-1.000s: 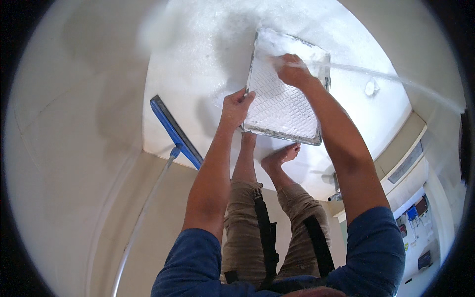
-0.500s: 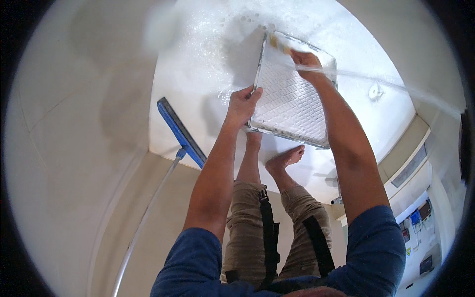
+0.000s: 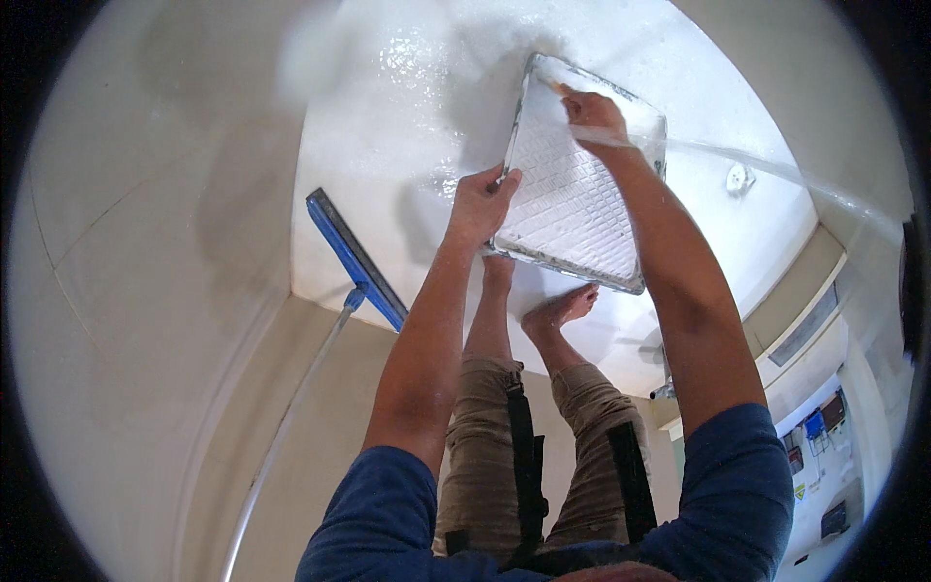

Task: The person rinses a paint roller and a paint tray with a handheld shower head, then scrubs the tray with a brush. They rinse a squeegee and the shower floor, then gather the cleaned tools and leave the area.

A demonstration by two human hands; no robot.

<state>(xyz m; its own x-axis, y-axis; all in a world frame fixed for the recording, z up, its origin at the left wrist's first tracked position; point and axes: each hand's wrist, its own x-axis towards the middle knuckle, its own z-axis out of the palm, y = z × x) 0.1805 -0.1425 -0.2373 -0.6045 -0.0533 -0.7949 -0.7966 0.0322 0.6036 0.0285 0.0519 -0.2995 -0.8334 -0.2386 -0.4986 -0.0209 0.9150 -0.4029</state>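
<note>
Both arms stretched fwd from lower edge, blue sleeves to above elbows, forearms bare. Left hand [image 3: 482,207]: fingers curled, thumb up, clamped on an edge. Right hand [image 3: 593,114] further out than left, above and to its right, fingers bunched in a pinch grip, knuckles up. Bare feet below and between hands.

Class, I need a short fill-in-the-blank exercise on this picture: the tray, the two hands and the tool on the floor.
1. The left hand grips the tray's ____ edge.
2. The right hand holds a ____ against the tray's top.
3. The squeegee on the wet floor has a ____ head.
4. The person's feet are ____.

Missing words: left; brush; blue; bare
</note>
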